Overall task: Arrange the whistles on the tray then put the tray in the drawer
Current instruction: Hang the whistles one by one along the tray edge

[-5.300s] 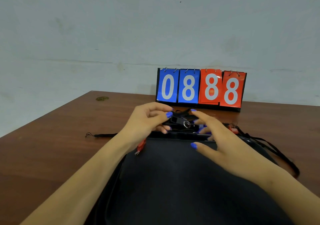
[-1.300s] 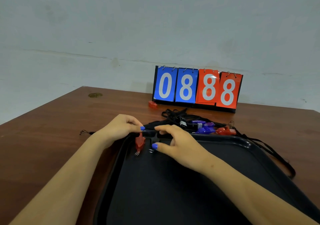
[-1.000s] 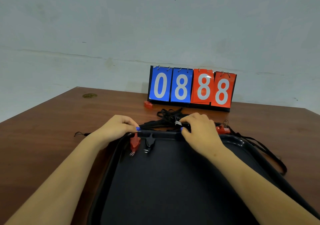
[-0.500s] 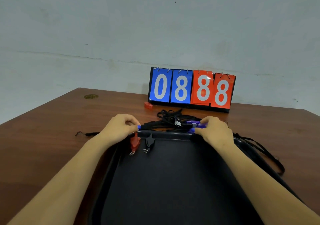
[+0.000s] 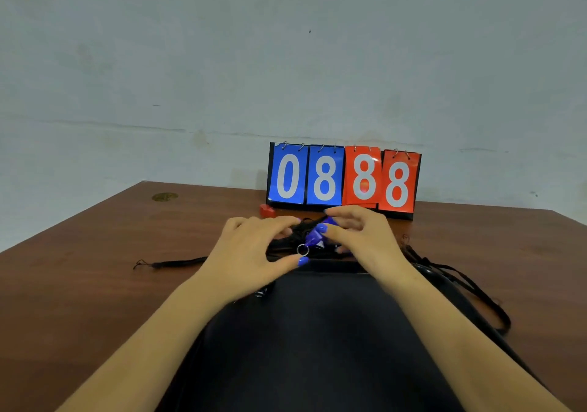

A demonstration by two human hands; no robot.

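Desk: we've got a brown wooden desk pushed up to a pale plaster wall, and everything sits on it.
Tray: big black plastic tray with a raised rim lying flat on the desk right in front of us; it fills most of the lower middle of the view, and both forearms cross over it.
Scoreboard: a flip scoreboard with two blue cards and two red cards stands at the back of the desk by the wall and reads 0 8 8 8.
Left hand: our left hand is just past the tray's far rim with its grip apart, fingers spread over the cords, thumb tip right below a little metal ring. As far as we can tell it's not clamped on anything.
Right hand: our right hand is right beside the left one, fingertips pinched together on the small purple plastic whistle.
Cords: a tangle of black lanyard cords sits between the hands, touching both. One loose black cord runs off to the left on the desk, and more black straps trail off past the tray's right edge.
Whistle spot: the purple whistle is held a bit above the cord pile, just beyond the tray's far rim, so not on the tray.
Red bit: a small red plastic block sits on the desk at the scoreboard's left foot, apart from the hands. Too small for us to say what it is.
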